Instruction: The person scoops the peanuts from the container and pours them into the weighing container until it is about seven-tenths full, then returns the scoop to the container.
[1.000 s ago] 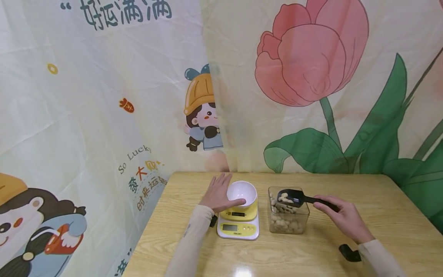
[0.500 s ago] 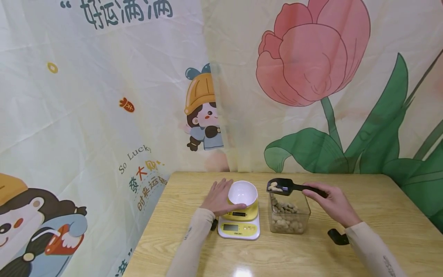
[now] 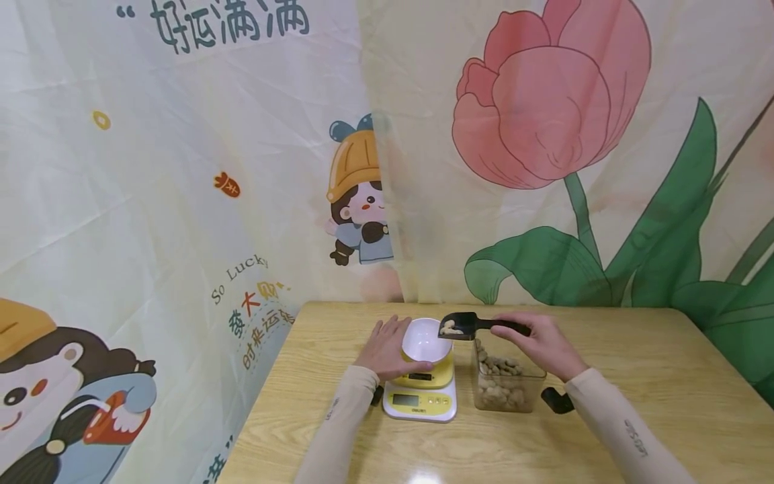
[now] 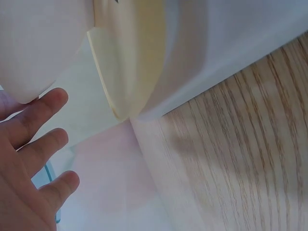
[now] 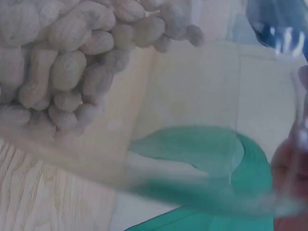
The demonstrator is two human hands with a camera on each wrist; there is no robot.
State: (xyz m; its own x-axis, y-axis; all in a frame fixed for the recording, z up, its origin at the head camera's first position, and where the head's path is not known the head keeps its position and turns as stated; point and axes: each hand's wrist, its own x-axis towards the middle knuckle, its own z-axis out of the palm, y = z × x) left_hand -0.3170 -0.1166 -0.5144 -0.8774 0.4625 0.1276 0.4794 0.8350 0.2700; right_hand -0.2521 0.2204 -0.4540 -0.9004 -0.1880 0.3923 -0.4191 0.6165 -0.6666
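Our left hand, fingers spread, touches the white bowl on the scale. Above the scale's right edge, our black scoop bears peanuts, gripped by our right hand right of the scale. We seem mid-transfer; the next move calls for tipping over the bowl.

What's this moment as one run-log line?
left grip: touching bowl; bowl: on scale; right grip: holding scoop of peanuts near bowl; box: more peanuts

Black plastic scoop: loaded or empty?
Loaded: the head view shows tan unshelled peanuts in the black plastic scoop, held by the right hand.
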